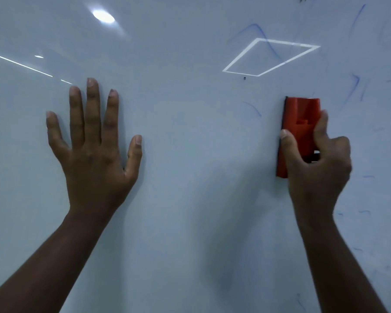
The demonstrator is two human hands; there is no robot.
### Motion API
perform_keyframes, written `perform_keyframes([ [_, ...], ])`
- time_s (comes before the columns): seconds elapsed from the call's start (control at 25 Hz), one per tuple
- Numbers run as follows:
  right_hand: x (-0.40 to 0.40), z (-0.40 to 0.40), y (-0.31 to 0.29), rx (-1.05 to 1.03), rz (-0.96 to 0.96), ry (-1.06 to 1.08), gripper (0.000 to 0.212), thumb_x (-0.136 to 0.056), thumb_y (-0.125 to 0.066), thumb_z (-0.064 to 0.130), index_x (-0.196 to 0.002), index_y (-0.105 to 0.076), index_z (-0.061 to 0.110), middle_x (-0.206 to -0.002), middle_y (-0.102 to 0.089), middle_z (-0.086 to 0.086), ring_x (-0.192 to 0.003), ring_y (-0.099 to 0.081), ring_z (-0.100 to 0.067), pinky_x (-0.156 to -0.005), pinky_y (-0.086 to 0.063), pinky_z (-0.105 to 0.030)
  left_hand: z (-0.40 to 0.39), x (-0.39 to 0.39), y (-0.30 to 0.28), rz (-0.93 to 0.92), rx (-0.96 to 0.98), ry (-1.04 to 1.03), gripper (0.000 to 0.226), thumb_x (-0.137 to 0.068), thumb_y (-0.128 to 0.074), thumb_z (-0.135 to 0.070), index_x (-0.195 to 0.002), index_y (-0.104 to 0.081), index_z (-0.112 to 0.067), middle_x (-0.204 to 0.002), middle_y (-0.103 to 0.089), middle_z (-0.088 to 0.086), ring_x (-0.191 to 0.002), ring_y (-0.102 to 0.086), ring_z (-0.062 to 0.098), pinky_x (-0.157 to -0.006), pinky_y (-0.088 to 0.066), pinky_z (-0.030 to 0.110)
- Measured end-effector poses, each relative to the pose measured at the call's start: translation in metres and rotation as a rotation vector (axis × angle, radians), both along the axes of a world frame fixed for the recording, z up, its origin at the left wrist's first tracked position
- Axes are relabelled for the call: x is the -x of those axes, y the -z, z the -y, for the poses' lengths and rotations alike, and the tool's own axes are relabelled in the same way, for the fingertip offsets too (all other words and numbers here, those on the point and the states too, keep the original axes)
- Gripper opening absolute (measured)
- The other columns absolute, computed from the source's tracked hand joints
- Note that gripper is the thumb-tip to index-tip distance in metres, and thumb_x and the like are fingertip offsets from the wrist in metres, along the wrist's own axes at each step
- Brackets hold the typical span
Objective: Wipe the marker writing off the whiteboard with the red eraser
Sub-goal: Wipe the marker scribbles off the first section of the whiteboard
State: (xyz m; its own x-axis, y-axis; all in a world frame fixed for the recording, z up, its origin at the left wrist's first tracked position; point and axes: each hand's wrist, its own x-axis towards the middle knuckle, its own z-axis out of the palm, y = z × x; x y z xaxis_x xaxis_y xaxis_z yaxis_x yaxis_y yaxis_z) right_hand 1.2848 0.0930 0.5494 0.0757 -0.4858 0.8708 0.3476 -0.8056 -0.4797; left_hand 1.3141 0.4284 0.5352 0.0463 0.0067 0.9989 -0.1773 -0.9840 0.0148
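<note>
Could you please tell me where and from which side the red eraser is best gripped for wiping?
Grip the red eraser across its long sides, coming from its back, as the right hand does. Its long, narrow body stands upright, pad against the whiteboard.

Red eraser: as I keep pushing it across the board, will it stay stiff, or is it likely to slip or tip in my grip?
The red eraser looks like a rigid block with straight edges, so it probably won't flex. The right hand wraps it easily, suggesting it is light. It lies flat on the glossy whiteboard, so it should glide, though the low grip might let its top end tilt.
</note>
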Motion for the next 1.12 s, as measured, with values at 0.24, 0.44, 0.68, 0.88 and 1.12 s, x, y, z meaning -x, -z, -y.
perform_keyframes([
  [0.24, -0.001, -0.119, 0.007, 0.366, 0.056, -0.064, 0.069, -0.089, -0.071, 0.049, -0.148, -0.057, 0.017, -0.089, -0.049, -0.009, -0.080, -0.049, -0.027, -0.072, -0.044, -0.036, 0.001, 0.000, 0.000, -0.011, 0.001, -0.011, 0.068, -0.113, -0.032, -0.048, -0.170, -0.015, -0.015, -0.177, -0.010, 0.014, -0.165, -0.007, 0.034, -0.129, -0.004, 0.063],
  [0.44, -0.004, -0.134, -0.003, 0.583, 0.100, -0.051, 0.069, -0.093, -0.067, 0.056, -0.147, -0.058, 0.014, -0.088, -0.053, -0.006, -0.076, -0.046, -0.019, -0.058, -0.047, -0.033, -0.001, 0.001, 0.000, -0.019, -0.006, -0.023, 0.070, -0.112, -0.032, -0.050, -0.171, -0.015, -0.015, -0.178, -0.009, 0.013, -0.165, -0.006, 0.032, -0.130, -0.005, 0.062],
  [0.68, -0.013, -0.061, -0.039, 0.403, 0.113, 0.126, 0.068, -0.093, -0.064, 0.055, -0.149, -0.056, 0.017, -0.089, -0.050, -0.009, -0.080, -0.054, -0.030, -0.057, -0.045, -0.036, 0.000, 0.000, 0.000, 0.028, 0.011, 0.013, 0.068, -0.110, -0.040, -0.046, -0.168, -0.026, -0.014, -0.177, -0.016, 0.012, -0.164, -0.013, 0.032, -0.128, -0.010, 0.064],
  [0.88, -0.016, 0.003, -0.056, 0.059, 0.090, 0.069, 0.070, -0.095, -0.062, 0.060, -0.153, -0.050, 0.024, -0.095, -0.046, -0.006, -0.084, -0.054, -0.026, -0.075, -0.050, -0.039, 0.011, 0.006, -0.025, 0.066, 0.040, 0.040, 0.070, -0.104, -0.049, -0.042, -0.166, -0.032, -0.013, -0.176, -0.020, 0.010, -0.164, -0.015, 0.029, -0.125, -0.013, 0.065],
  [1.12, -0.015, -0.032, -0.084, -0.026, 0.097, 0.013, 0.069, -0.091, -0.064, 0.057, -0.151, -0.053, 0.026, -0.095, -0.046, -0.009, -0.090, -0.057, -0.033, -0.074, -0.046, -0.036, 0.018, 0.001, -0.116, 0.121, -0.103, -0.016, 0.073, -0.107, -0.042, -0.044, -0.169, -0.022, -0.012, -0.178, -0.011, 0.011, -0.165, -0.006, 0.031, -0.128, -0.007, 0.066],
])
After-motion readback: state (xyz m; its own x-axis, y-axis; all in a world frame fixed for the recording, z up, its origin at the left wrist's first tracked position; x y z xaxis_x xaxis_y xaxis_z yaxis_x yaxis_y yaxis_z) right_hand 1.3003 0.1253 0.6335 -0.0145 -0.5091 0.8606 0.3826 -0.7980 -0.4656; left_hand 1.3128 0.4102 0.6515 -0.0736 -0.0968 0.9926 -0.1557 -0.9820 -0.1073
